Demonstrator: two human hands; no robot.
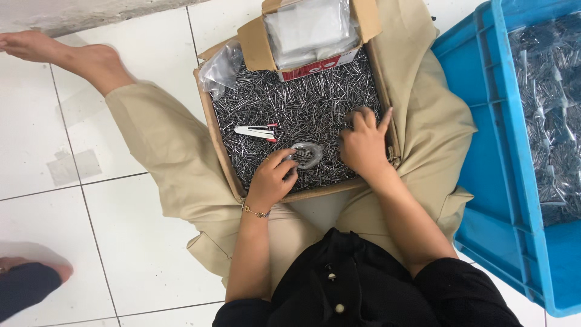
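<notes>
Seated on the tiled floor, a person holds a shallow cardboard box in the lap, between the knees. Its bottom is covered with a loose heap of small dark nails.

Left hand: the fingers are curled narrowly around the mouth of a small clear plastic bag, which lies on the nails near the front wall of the box. The bag appears to contain some nails already, though how full it is cannot be told.

Right hand: pressed palm-down into the heap just beside the bag, fingers bent as if gathering nails; the forefinger points up toward the box's right wall. Whether any nails are caught under the fingers cannot be told.

A small white and red stapler lies untouched on the nails, to the left of the bag. At the far end of the box sits a smaller open carton stuffed with flat clear bags.

To the person's right stands a blue plastic crate holding many filled packets. Judged from this, a good number of packets are done, one bag is in hand, and most of the loose heap remains unpacked.
</notes>
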